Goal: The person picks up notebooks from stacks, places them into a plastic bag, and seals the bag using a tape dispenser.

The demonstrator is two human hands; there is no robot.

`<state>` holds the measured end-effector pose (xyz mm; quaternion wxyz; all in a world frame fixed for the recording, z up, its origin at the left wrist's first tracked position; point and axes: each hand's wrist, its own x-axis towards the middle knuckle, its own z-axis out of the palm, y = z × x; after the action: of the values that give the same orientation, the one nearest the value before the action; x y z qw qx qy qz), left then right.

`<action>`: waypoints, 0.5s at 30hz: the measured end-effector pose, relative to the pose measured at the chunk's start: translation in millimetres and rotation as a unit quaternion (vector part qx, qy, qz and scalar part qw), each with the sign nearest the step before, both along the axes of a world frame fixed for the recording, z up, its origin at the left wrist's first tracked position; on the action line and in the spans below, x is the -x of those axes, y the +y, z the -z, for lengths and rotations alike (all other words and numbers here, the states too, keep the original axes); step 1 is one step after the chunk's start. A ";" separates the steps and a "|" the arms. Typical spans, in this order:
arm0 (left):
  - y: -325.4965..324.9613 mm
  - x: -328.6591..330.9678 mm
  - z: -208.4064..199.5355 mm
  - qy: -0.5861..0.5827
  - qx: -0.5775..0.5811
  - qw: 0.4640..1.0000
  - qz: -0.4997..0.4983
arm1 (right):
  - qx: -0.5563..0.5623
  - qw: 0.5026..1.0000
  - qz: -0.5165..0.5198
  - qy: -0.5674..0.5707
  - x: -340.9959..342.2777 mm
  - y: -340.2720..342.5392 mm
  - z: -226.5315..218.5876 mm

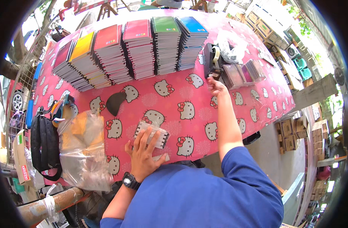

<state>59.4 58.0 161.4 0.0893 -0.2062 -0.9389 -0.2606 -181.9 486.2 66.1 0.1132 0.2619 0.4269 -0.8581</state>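
My left hand (pixel 143 152) rests with spread fingers on a small spiral-bound notebook (pixel 160 137) in clear plastic wrap. Its thumb lies by a pale flap below the notebook. At the arm's full reach, my right hand (pixel 217 87) is closed in a pinch at the front of a black tape dispenser (pixel 210 60). The dispenser carries a roll of tape (pixel 216 54); the pinched tape end is too small to see clearly. A dark curved flat piece (pixel 115 103) lies on the table beyond the notebook.
Tall stacks of spiral notebooks (pixel 138 49) in several colours line the far side of the pink patterned table (pixel 170 110). Wrapped small notebooks (pixel 242 74) and a crumpled plastic bag (pixel 233 45) lie at right. Clear plastic sleeves (pixel 83 152) and a black bag (pixel 45 144) are left.
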 end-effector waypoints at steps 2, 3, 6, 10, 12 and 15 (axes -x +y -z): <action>-9.4 -2.8 0.0 -0.010 0.018 0.999 -0.029 | -0.106 0.986 -0.123 0.021 7.0 -71.6 -12.0; -10.7 -4.1 -1.1 -0.012 0.027 0.999 -0.032 | -0.222 0.948 -0.225 0.052 1.9 -112.4 -34.0; -8.2 -4.3 -2.7 -0.048 0.029 0.998 -0.034 | -0.256 0.824 -0.427 0.272 -43.8 -194.9 -112.7; -7.8 -3.5 -14.0 -0.054 0.035 0.997 -0.052 | -0.250 0.602 -0.653 0.386 -74.6 -263.7 -165.5; -8.5 -3.8 -11.9 -0.042 0.035 0.997 -0.052 | -0.328 0.551 -0.669 0.376 -77.1 -284.4 -164.9; -10.8 -4.8 -12.4 -0.035 0.038 0.997 -0.054 | -0.537 0.399 -0.700 0.250 -73.0 -298.7 -151.2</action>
<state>64.2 47.2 173.8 0.0627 -0.1493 -0.9605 -0.2262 -109.0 187.5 217.3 0.3989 -0.3483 0.8425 -0.0990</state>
